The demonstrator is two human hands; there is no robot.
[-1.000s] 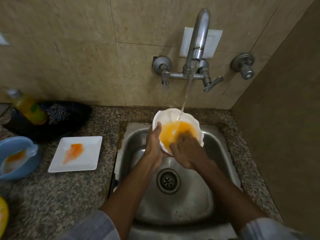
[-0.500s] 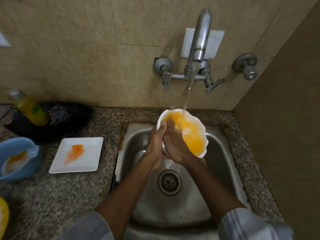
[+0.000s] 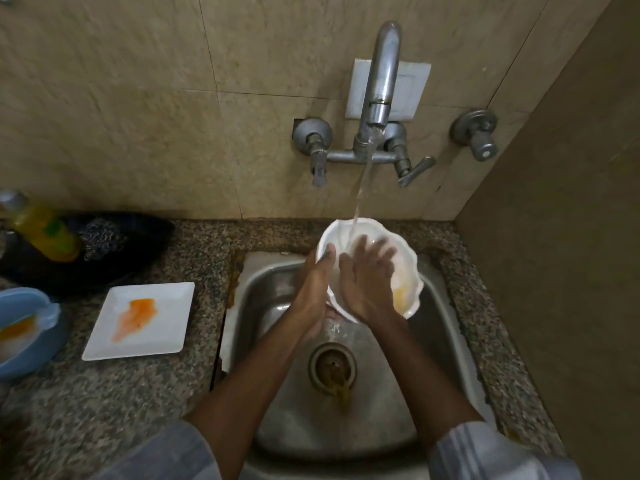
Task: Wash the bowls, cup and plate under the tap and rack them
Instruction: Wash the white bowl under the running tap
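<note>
A white scalloped bowl (image 3: 407, 271) is held over the steel sink (image 3: 443, 341), under the stream from the tap (image 3: 382, 77). My left hand (image 3: 313, 289) grips its left rim, thumb over the edge. Inside the bowl my right hand (image 3: 367, 275) lies flat with fingers spread against the wet surface. A little orange residue remains at the bowl's lower right. A white square plate (image 3: 104, 337) smeared with orange lies on the counter to the left. A blue bowl (image 3: 41, 348) with orange residue sits at the left edge.
A yellow liquid bottle (image 3: 45, 230) stands at the back left beside a dark cloth (image 3: 114, 244). Orange-brown water runs into the sink drain (image 3: 332, 365). A side wall (image 3: 571, 237) closes in on the right. The speckled granite counter (image 3: 104, 410) surrounds the sink.
The orange liquid that filled the bowl has mostly washed out. My right hand moved across the inside, from the rim to flat over the middle, and coloured water reached the drain.
</note>
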